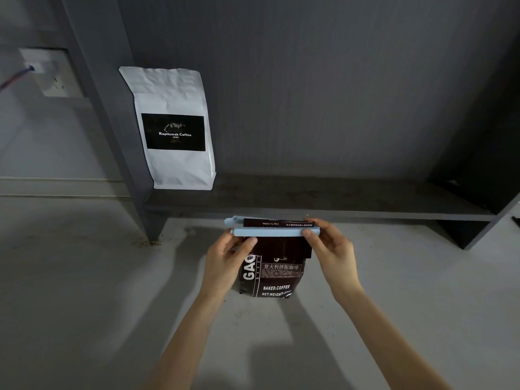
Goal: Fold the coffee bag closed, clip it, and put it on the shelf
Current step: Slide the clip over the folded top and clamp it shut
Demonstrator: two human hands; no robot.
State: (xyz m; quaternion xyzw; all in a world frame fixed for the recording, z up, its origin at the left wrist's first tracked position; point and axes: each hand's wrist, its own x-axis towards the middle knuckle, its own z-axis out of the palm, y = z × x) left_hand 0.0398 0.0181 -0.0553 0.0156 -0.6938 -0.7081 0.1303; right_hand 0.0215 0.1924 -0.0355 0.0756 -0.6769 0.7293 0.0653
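Note:
A dark brown coffee bag with white lettering stands upright on the pale floor, in front of the low dark shelf. Its top is folded over. A long light-blue clip lies across the fold, its two bars around the folded top. My left hand grips the bag's upper left side, thumb up near the clip's left end. My right hand pinches the clip's right end between thumb and fingers.
A white coffee bag with a black label stands at the shelf's left end, against the back panel. The shelf's left upright slants beside it. A wall socket with a plugged cable sits at far left.

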